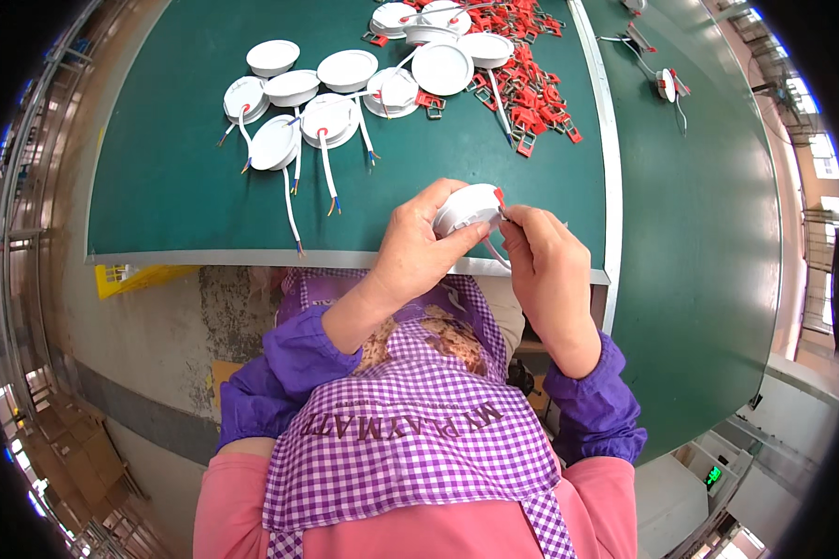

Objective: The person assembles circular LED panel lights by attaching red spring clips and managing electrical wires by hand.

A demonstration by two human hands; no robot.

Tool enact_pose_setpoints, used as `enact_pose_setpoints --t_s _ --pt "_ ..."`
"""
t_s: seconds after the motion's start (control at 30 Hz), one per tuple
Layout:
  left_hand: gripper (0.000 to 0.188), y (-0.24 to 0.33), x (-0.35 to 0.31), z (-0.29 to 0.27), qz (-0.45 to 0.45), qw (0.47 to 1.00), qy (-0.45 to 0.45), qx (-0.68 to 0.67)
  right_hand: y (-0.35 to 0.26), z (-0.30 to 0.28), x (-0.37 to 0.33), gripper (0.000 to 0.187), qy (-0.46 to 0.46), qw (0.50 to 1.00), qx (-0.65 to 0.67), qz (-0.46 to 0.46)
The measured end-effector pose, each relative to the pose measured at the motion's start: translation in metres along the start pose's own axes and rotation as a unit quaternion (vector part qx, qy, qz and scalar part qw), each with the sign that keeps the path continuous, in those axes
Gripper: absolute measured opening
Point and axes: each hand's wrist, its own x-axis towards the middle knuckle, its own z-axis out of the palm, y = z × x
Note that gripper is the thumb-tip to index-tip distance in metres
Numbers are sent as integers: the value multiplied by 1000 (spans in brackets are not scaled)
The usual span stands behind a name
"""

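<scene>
My left hand is closed around a round white downlight, held tilted just above the table's near edge. A short white cable hangs from the downlight's underside. On the light's right rim, the fingertips of my right hand are pinched together at a small red clip. Most of that clip is hidden by the fingers. Farther off on the green table lie several more white downlights, some face up, some on their sides, their cables ending in bare coloured wires.
A heap of red spring clips with metal loops spreads at the far right of the table. Beyond a pale metal edge strip, a second green surface carries a few lights with clips. A yellow crate stands below the left front edge.
</scene>
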Motion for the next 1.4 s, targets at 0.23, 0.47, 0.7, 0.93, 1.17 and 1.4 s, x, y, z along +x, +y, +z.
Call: enact_pose_setpoints --t_s 0.23,0.47,0.7,0.93,1.17,1.4 --pt "28 1 -1 5 -8 1000 12 -25 3 2 -2 13 42 998 47 4" --pt "27 1 -2 5 11 1000 15 19 5 3 -3 14 17 998 52 23" --pt "26 17 0 -7 21 996 -44 69 18 3 -3 20 25 983 166 67" --pt "28 11 4 10 -2 995 -97 -15 33 -15 -6 36 -52 931 304 194" --pt "61 -3 84 21 251 912 72 316 125 -90 32 30 136 955 124 233" --pt "75 -12 145 1 173 766 227 576 120 -49 55 22 83 992 11 90"
